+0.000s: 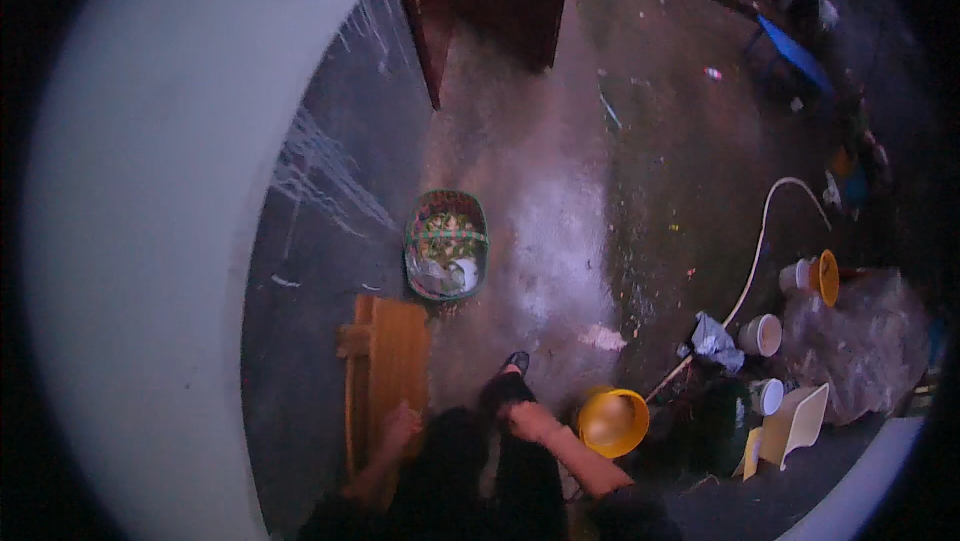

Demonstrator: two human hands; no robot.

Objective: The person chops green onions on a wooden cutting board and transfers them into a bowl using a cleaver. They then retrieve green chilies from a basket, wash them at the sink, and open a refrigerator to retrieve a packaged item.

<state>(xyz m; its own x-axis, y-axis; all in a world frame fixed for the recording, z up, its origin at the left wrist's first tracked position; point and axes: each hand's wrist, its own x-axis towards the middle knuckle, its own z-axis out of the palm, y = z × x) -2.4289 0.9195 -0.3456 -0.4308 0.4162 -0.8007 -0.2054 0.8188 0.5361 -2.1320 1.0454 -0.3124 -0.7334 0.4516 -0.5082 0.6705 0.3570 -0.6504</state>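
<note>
My left hand point(403, 421) is over the right edge of a wooden bench point(401, 346); whether it touches the wood cannot be told. My right hand point(527, 421) is at my dark-clothed knee, with its fingers blurred. Beside my right forearm stands a yellow bucket point(641, 428) with something pale inside. Ahead, beyond the bench, a green-rimmed basket point(486, 241) holds leafy scraps and pieces of plastic. My foot in a dark shoe point(517, 361) rests on the wet concrete floor.
Dark red door panels point(495, 1) stand ahead. At the right lie a pale hose point(761, 241), a grey plastic bag point(716, 344), a white bucket point(761, 335), a cream plastic container point(795, 425) and a clear plastic sheet point(862, 346). A pale wall point(150, 241) runs along the left.
</note>
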